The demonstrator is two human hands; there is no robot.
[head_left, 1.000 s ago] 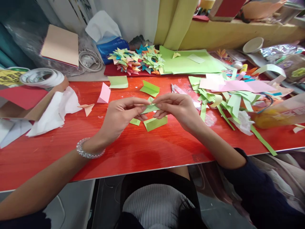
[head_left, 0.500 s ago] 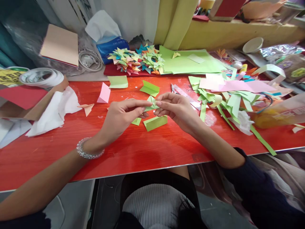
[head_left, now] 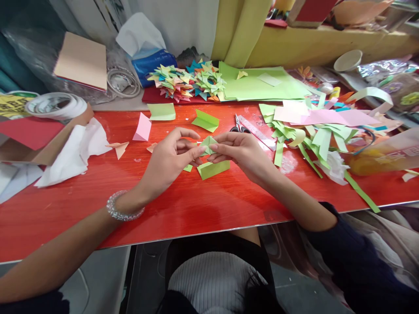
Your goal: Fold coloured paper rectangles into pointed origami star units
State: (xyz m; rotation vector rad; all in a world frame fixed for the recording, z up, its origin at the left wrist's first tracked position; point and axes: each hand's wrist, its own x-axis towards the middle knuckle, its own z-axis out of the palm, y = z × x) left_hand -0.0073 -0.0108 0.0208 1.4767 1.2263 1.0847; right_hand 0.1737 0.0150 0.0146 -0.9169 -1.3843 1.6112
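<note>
Well, a shiny bracelet (head_left: pixel 124 208) is worn on the left wrist, over the near part of the red worktop (head_left: pixel 196 209). Farther in, a small folded green paper (head_left: pixel 208 145) is held up between the two hands. Its left side is pinched by the left hand (head_left: pixel 172 159), with the first finger lifted and bent. Its right side is pinched by the right hand (head_left: pixel 244 152), with the thumb and fingertips. What is done by the fingers underneath cannot be told, as they are partly hidden. For a neat job, the paper should be held lightly, so it is not crumpled. The edges should be lined up before any fold is pressed, and each fold should be rubbed slowly from one end. If one side is pulled harder, the fold may be made crooked. Just below, a bent green piece (head_left: pixel 214 169) is partly hidden. Beyond, a folded green piece (head_left: pixel 205 120) and a folded pink piece (head_left: pixel 142 127) are spread about, and scissors (head_left: pixel 240 125) are seen beside a ruler (head_left: pixel 258 133). At the back, a spiky paper ring (head_left: pixel 204 85) is set beside big green sheets (head_left: pixel 255 91).
</note>
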